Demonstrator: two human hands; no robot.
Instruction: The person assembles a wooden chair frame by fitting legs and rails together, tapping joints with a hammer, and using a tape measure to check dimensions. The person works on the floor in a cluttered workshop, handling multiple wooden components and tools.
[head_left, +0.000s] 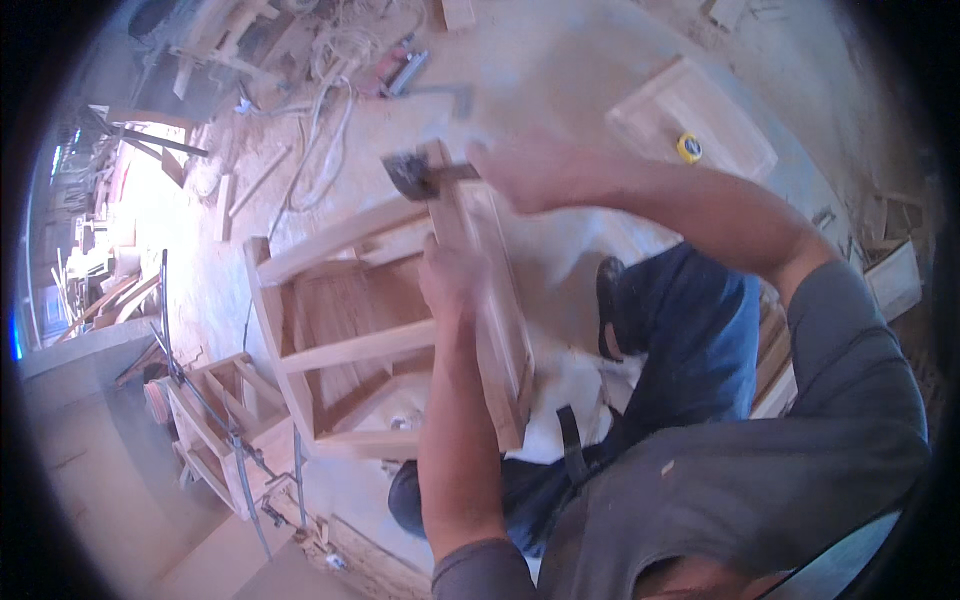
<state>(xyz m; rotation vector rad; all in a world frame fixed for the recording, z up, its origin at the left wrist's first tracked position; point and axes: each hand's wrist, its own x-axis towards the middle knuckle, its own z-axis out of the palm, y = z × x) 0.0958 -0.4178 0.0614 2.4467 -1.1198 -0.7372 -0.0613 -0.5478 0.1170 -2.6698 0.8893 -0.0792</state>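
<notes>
Before me stands a wooden cabinet frame (360, 346) of pale posts and rails with open bays. My left hand (454, 274) is wrapped around the frame's top rail, its fingers blurred. In my right hand (525, 172), also blurred, is the handle of a dark-headed striking tool (409, 176); whether it is a hammer or a hatchet I cannot tell. The tool's head is over the far end of the frame, by a corner post (436, 152). Whether it touches the wood is unclear.
A wooden panel (652, 112) lies on the floor at the upper right, with a yellow tape measure (688, 148) on it. A red power tool (394, 71) and loose cables (330, 127) are beyond the frame. A smaller wooden frame (225, 420) with clamps (238, 442) stands at left.
</notes>
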